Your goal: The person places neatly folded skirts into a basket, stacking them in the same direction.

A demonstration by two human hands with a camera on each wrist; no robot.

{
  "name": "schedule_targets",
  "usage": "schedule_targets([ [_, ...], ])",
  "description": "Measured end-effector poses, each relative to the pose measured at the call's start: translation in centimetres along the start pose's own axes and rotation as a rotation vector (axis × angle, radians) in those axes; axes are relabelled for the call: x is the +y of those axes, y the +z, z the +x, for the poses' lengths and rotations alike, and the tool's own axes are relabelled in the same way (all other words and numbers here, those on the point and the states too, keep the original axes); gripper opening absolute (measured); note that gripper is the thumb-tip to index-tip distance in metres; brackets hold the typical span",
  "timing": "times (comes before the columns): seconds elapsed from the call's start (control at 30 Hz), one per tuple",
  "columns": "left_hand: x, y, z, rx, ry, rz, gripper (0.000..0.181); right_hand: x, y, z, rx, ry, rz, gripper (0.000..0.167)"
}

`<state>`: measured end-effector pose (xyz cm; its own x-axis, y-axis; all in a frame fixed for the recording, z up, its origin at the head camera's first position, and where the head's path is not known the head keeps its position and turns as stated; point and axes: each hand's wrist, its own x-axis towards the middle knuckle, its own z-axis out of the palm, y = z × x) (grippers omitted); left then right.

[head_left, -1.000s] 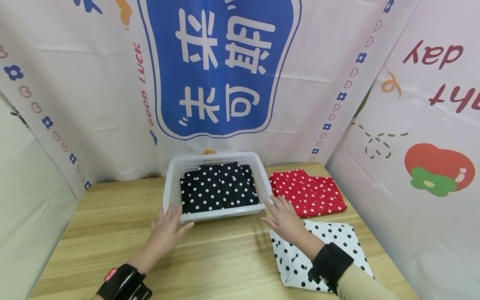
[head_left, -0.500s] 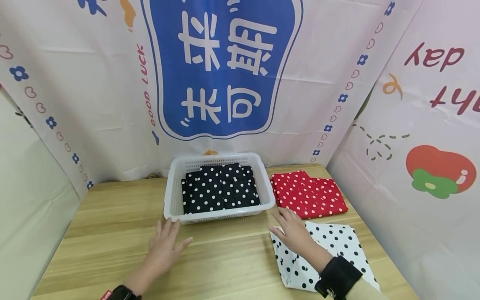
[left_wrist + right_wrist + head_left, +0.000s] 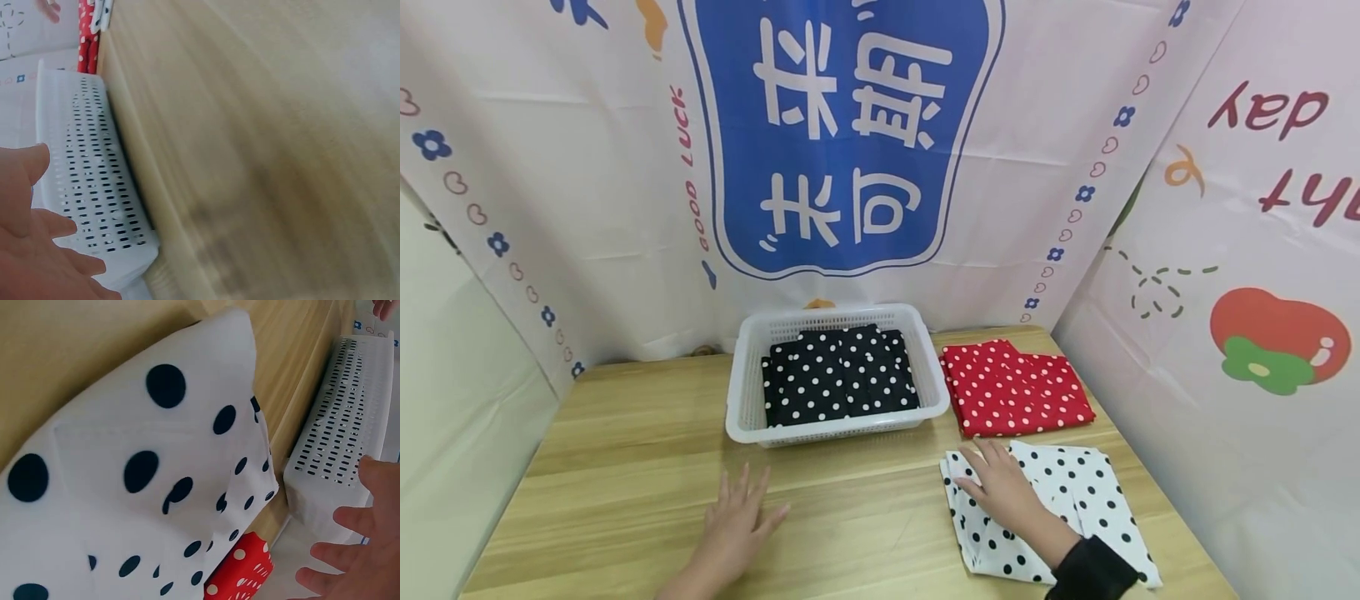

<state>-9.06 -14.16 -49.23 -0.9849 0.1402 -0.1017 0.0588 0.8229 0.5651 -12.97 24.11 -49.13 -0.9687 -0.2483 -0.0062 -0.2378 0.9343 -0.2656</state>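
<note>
Folded black cloth with white dots (image 3: 838, 375) lies inside a white perforated basket (image 3: 850, 429) at the back of the table. My left hand (image 3: 733, 525) hovers in front of the basket's left corner, fingers spread, holding nothing. Over the folded white cloth with black dots (image 3: 1097, 492) is my right hand (image 3: 1003, 487), its fingers loosely extended; whether it touches the cloth I cannot tell. Behind that cloth lies a folded red cloth with white dots (image 3: 1015, 387), right of the basket. The right wrist view shows the fingers (image 3: 350, 519) apart, with nothing between them.
The wooden table (image 3: 625, 450) meets a printed white curtain (image 3: 1000, 208) along its back. A second printed sheet (image 3: 1210, 433) hangs along the right edge, close to the red and white cloths.
Both hands have come away from the basket toward the front of the table. My right hand has moved over the white dotted cloth. The basket and cloths stay in place.
</note>
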Motion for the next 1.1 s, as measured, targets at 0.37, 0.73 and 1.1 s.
schedule_targets([
  [0.37,-1.2,1.2,-0.1,0.004,-0.015,-0.015,0.073,3.3,1.8,-1.4,-0.111,0.208,-0.018,0.060],
  [0.73,-1.3,1.5,-0.2,0.016,-0.003,-0.026,0.072,4.0,4.1,-1.9,-0.191,0.299,0.057,0.073],
  [1.1,-1.4,1.3,-0.3,-0.009,-0.026,-0.015,0.072,2.5,5.1,-1.4,-0.186,0.283,0.029,0.077],
])
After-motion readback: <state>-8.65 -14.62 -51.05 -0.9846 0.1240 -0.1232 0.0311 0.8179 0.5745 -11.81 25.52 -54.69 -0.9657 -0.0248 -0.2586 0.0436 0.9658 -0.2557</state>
